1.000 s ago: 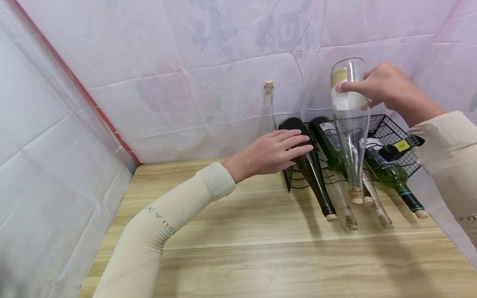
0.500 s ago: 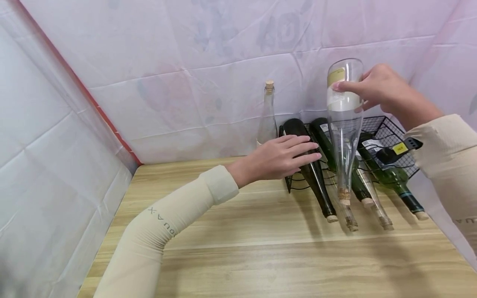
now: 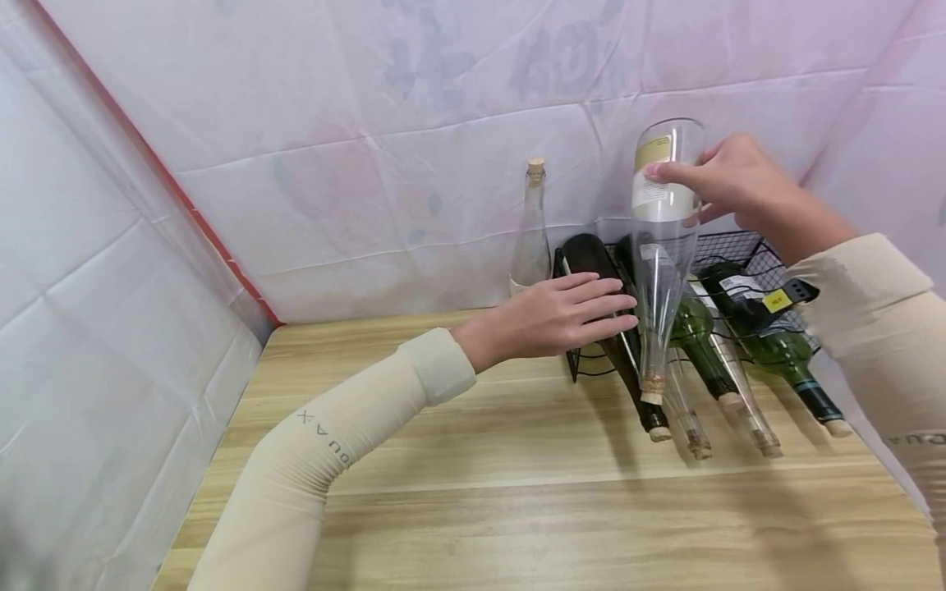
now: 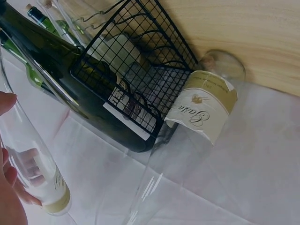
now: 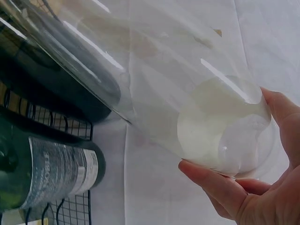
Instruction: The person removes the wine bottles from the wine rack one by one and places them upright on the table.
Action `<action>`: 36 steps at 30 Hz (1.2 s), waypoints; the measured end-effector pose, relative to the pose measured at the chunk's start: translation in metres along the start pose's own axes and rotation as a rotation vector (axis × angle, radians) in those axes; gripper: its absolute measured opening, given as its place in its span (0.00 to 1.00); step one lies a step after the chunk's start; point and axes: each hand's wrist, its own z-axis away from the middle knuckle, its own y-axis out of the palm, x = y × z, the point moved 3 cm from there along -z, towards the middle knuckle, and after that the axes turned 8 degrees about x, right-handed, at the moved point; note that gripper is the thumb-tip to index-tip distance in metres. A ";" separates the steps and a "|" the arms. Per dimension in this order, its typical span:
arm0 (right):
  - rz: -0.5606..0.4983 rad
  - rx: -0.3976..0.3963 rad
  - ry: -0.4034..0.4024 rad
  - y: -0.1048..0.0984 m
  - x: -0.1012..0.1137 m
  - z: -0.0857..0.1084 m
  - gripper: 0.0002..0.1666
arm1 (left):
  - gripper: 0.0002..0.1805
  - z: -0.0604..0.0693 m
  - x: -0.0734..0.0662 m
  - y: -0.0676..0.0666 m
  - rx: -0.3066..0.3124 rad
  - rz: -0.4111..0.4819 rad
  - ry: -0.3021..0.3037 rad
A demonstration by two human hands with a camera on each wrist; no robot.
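Left sleeve: one, cream, reaching up from the lower left of the frame.
Counter: one, wood-grained, filling the lower middle.
Standing bottle: one, clear, standing upright just left of the rack, one cork topping it.
Left hand: one, lying with extended fingers across the dark bottle near the centre, grasping nothing; whether it is touching the glass, I cannot tell.
Dark bottle: one, lying tilted in the rack, corked neck pointing toward the lower right.
Held bottle: one, clear, hanging base up right of centre, its corked neck passing in front of the dark bottle.
Rack: one, black wire, bearing five bottles counting the dark one, all pointing their corks down the frame.
Clear bottles: two, lying in the rack, necks extending over the counter.
Green bottles: two, lying in the rack, one leaning at its right end.
Right hand: one, grasping the held bottle near its base, thumb pressing the label side.
Right sleeve: one, cream, entering from the right edge.
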 end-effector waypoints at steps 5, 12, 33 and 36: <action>-0.052 0.008 -0.017 0.007 0.002 -0.001 0.42 | 0.26 0.001 -0.002 0.002 0.003 -0.043 0.046; -0.054 0.021 -0.018 0.014 0.007 -0.002 0.40 | 0.26 0.000 -0.004 0.001 -0.011 -0.069 0.093; -0.146 0.049 -0.037 0.038 0.011 -0.007 0.34 | 0.26 -0.010 -0.026 0.004 -0.016 -0.137 0.254; -0.134 0.053 -0.038 0.040 0.011 -0.006 0.34 | 0.25 -0.011 -0.028 0.005 -0.011 -0.148 0.270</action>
